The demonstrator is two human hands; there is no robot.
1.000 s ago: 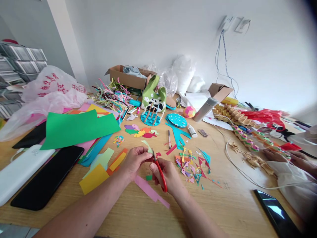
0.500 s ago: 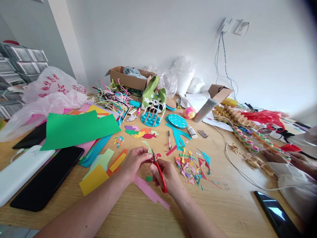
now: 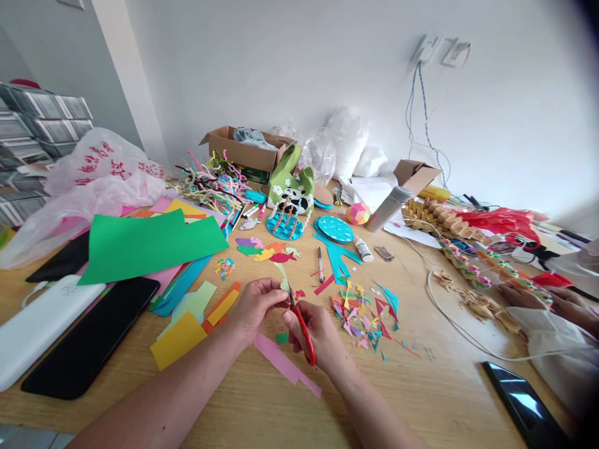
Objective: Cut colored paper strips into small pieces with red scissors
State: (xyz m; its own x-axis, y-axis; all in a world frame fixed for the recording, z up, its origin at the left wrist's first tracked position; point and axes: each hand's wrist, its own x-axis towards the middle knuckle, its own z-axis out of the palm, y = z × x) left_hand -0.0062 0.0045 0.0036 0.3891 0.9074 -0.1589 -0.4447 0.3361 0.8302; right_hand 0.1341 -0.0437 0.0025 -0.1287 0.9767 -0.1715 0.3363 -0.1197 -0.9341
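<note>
My left hand (image 3: 258, 307) pinches a small light green piece of paper (image 3: 282, 273) near the middle of the table. In my right hand (image 3: 314, 330) are red-handled scissors (image 3: 306, 337), their blades pointing up and away, against the paper at my left fingertips. Just beyond lie colourful paper fish (image 3: 266, 251). To the right is a heap of paper scraps (image 3: 360, 312), and a pink paper strip (image 3: 281, 362) lies below my hands. Yellow paper (image 3: 178, 340) rests left of my left wrist.
Green sheets (image 3: 150, 244), a white power bank (image 3: 47, 327) and a black case (image 3: 93, 340) lie left. A grey bottle (image 3: 388, 209) stands behind. At right are a cable, a phone (image 3: 524, 402) and another person's hands (image 3: 568, 305) by decorated egg-carton strips (image 3: 468, 265).
The light green paper has shifted slightly in my left fingertips, its free end now pointing more upright. Both hands stay in nearly the same place.
</note>
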